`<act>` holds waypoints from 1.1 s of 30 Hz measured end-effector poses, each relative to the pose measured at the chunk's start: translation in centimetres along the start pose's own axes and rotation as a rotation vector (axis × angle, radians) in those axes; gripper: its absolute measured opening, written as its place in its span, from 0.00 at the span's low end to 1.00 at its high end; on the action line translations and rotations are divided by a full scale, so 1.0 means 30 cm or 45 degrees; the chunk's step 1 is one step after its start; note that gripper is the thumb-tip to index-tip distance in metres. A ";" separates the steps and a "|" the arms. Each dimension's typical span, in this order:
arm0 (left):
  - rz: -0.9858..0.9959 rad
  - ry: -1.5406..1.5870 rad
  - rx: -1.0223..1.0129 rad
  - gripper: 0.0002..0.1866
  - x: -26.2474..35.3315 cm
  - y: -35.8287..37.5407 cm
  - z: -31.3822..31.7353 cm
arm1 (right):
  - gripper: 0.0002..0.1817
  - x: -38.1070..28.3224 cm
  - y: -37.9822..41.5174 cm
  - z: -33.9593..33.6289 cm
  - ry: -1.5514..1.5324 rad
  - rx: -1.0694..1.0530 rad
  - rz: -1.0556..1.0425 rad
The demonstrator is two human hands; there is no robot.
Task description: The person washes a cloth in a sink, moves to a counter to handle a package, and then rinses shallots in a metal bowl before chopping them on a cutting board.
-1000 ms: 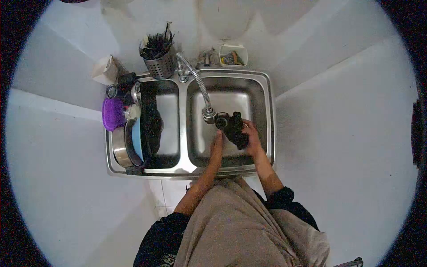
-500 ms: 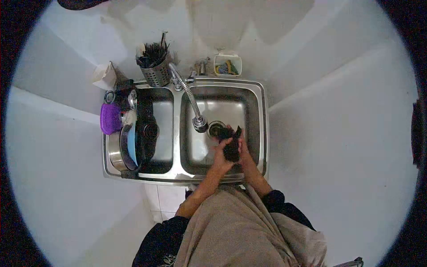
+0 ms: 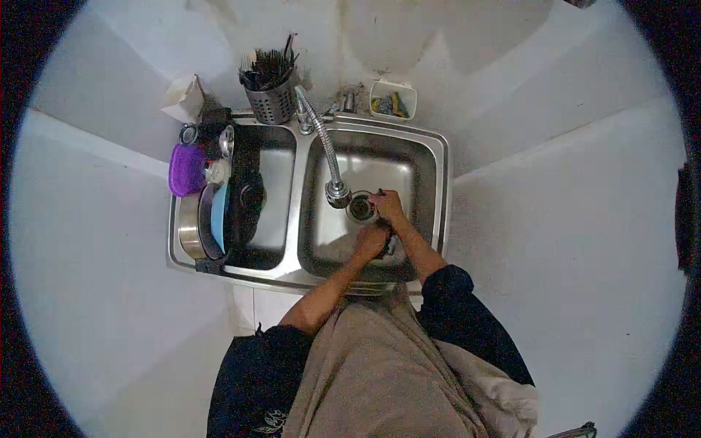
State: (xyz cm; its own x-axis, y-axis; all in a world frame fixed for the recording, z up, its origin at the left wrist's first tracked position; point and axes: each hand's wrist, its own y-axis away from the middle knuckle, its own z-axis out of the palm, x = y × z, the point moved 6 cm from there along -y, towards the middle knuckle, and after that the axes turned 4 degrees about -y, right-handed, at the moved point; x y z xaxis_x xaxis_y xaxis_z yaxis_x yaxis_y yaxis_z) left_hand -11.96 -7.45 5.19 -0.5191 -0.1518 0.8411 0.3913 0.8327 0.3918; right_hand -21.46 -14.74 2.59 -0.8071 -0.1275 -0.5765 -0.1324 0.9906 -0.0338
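Note:
My left hand [image 3: 372,240] is closed in a fist low in the right basin of the steel sink [image 3: 291,266]. Just above and to its right, my right hand [image 3: 388,205] is also closed, beside the drain [image 3: 360,207]. Both grip a dark, crumpled cloth [image 3: 386,250], most of it hidden by my fingers; bits of it show below my left hand and at the top of my right. The flexible faucet [image 3: 337,191] hangs over the basin to the left of my hands, with no water visible.
In the left basin and along its edge stand a rack with pans [image 3: 190,228], a blue plate [image 3: 218,217] and a purple container [image 3: 188,169]. Behind the sink are a perforated cutlery holder [image 3: 272,102] and a white tub [image 3: 393,99] with sponges. Walls rise on both sides.
The cloth was bunched openly between both hands; now each hand is closed tightly round it, the right one farther forward than the left. The view has shifted slightly.

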 end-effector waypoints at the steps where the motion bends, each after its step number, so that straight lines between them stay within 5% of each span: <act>1: 0.090 -0.295 0.051 0.15 0.010 0.001 -0.006 | 0.15 0.023 0.011 -0.001 -0.158 0.104 0.250; 2: 0.183 -0.593 0.098 0.15 0.042 0.011 -0.029 | 0.16 0.058 0.032 0.008 -0.315 0.213 0.503; 5: 0.396 -0.783 0.066 0.15 -0.031 -0.007 0.012 | 0.22 0.055 0.060 0.031 0.066 0.402 0.375; 8: 0.274 -0.641 0.148 0.16 -0.063 -0.013 0.040 | 0.19 0.083 0.077 0.021 -0.198 0.402 0.392; 12: -0.129 1.093 -0.303 0.17 -0.079 0.041 0.041 | 0.18 0.091 0.084 -0.118 -0.636 0.221 0.632; 15: -0.303 1.485 -0.372 0.17 -0.044 0.101 -0.026 | 0.16 -0.045 0.107 -0.281 -1.141 0.194 0.596; 17: -0.293 1.409 -0.219 0.16 -0.029 0.117 -0.066 | 0.15 -0.132 0.127 -0.340 -1.257 0.229 0.438; 20: -0.427 1.669 -0.258 0.16 -0.175 0.025 -0.025 | 0.16 -0.184 0.202 -0.360 -1.408 0.167 0.612; 23: -0.296 1.607 0.040 0.16 -0.064 0.030 -0.088 | 0.17 -0.178 0.216 -0.369 -0.919 0.345 0.588; 26: 0.153 0.885 0.139 0.17 0.098 0.045 -0.135 | 0.18 -0.240 0.186 -0.383 -0.272 0.562 0.330; 29: 0.201 0.649 0.257 0.16 0.127 0.058 -0.134 | 0.20 -0.199 0.150 -0.309 -0.354 0.289 0.216; 32: 0.228 0.666 0.565 0.20 0.097 0.101 -0.158 | 0.18 -0.105 0.128 -0.302 -0.588 0.392 0.410; 33: -0.074 0.937 0.381 0.22 0.009 0.087 -0.102 | 0.17 -0.155 0.125 -0.350 -0.642 0.466 0.389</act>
State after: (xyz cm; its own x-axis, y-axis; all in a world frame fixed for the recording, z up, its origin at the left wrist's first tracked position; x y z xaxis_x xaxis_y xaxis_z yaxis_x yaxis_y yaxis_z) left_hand -8.77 -6.95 7.57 0.1435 -0.4250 0.8937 0.1043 0.9046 0.4134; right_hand -24.26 -10.94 13.72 -0.3995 0.1102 -0.9101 0.3321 0.9427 -0.0316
